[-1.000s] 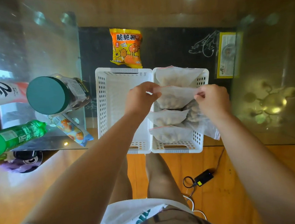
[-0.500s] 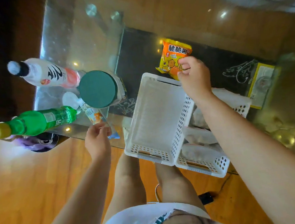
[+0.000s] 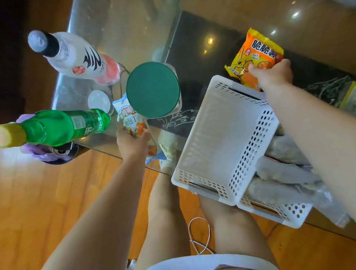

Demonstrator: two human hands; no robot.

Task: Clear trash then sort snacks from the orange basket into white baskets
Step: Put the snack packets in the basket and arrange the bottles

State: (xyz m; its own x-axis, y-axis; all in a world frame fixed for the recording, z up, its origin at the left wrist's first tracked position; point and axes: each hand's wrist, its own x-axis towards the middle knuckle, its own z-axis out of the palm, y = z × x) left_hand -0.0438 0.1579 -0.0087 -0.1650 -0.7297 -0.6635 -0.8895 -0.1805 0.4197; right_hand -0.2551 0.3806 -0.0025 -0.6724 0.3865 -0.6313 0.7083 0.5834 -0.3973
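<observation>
Both hands pinch snacks — my left hand (image 3: 132, 143) a blue packet (image 3: 132, 121), my right hand (image 3: 273, 75) the orange packet (image 3: 253, 54) — sorting underway; next, drop them into the empty white basket (image 3: 222, 140).

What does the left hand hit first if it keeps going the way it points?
Beyond the blue snack packet that the left hand already grips, probably the green-lidded jar, which stands just past the packet's far end. Depth is unclear; the hand could pass beside the jar's base.
</observation>
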